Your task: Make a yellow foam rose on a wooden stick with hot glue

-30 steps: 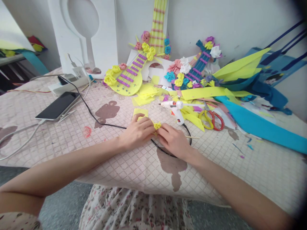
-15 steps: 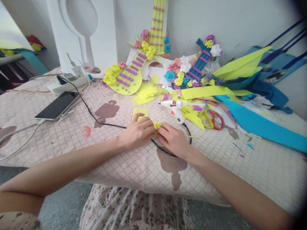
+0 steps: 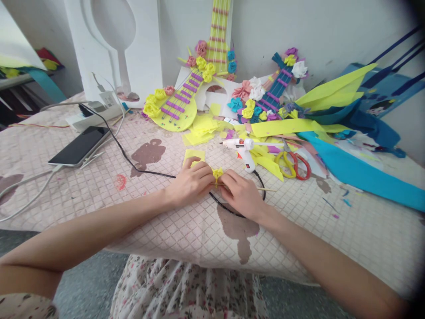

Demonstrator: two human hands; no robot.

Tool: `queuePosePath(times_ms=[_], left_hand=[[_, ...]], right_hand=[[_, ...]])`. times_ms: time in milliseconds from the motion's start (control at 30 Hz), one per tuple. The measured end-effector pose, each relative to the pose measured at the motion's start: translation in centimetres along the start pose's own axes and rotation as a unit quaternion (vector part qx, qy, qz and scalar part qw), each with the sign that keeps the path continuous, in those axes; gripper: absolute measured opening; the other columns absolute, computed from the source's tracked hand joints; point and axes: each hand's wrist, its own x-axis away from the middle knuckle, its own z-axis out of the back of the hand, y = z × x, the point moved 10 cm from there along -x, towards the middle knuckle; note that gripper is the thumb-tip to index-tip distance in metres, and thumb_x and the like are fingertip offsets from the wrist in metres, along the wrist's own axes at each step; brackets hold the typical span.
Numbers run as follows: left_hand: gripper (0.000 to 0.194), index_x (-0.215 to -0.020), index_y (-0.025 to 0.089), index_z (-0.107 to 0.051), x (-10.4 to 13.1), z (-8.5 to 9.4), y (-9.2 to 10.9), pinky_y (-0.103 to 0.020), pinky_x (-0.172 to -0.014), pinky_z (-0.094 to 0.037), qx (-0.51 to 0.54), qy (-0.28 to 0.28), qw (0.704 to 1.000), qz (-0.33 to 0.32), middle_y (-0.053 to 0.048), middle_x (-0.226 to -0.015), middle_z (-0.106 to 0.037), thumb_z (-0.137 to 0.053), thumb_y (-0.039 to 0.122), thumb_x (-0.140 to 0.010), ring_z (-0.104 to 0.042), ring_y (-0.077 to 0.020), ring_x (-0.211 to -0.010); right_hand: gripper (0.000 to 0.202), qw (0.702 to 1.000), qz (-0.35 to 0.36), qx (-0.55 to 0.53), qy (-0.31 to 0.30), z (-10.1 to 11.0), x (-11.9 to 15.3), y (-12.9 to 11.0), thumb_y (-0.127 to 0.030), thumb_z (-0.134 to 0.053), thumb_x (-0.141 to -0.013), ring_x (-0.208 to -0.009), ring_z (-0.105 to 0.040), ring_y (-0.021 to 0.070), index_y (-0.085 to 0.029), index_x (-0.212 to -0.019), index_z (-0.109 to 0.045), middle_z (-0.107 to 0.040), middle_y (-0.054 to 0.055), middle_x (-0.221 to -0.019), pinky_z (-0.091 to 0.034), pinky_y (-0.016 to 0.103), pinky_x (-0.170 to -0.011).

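A small yellow crepe-paper flower (image 3: 217, 173) sits between my two hands near the middle of the table. My left hand (image 3: 195, 180) pinches it from the left, fingers curled with the tips hidden. From the right, my right hand (image 3: 241, 193) grips its base with bent fingers. A thin wooden stick (image 3: 268, 190) shows on both sides of my right hand, passing beneath its fingers by the flower. Just behind my left hand lies a yellow paper square (image 3: 195, 154). A white glue gun (image 3: 245, 151) rests beyond my right hand, nozzle to the left.
Scissors (image 3: 294, 165) with yellow and red handles lie right of the glue gun. Its black cord (image 3: 152, 172) crosses the table under my hands. A phone (image 3: 79, 146) lies left. Flower-trimmed paper guitars (image 3: 179, 104) and blue crepe strips (image 3: 361, 173) are behind and right.
Both hands stay in nearly the same place. The yellow flower and my fingertips shift very slightly.
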Motion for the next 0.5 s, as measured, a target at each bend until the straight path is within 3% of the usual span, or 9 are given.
queuePosePath(times_ms=[500], left_hand=[[0.013,-0.078,0.018,-0.059,-0.15,0.02,-0.27,-0.039,-0.096,-0.032,0.017,0.013,1.0,0.012,-0.002,-0.085,-0.063,-0.051,0.023,-0.088,-0.054,-0.0166,-0.09]], right_hand=[[0.014,1.0,-0.001,-0.022,-0.017,-0.14,-0.08,-0.12,-0.02,-0.04,-0.091,-0.074,-0.055,0.0135,-0.018,-0.087,-0.053,-0.057,0.004,-0.087,-0.04,0.024,-0.059]])
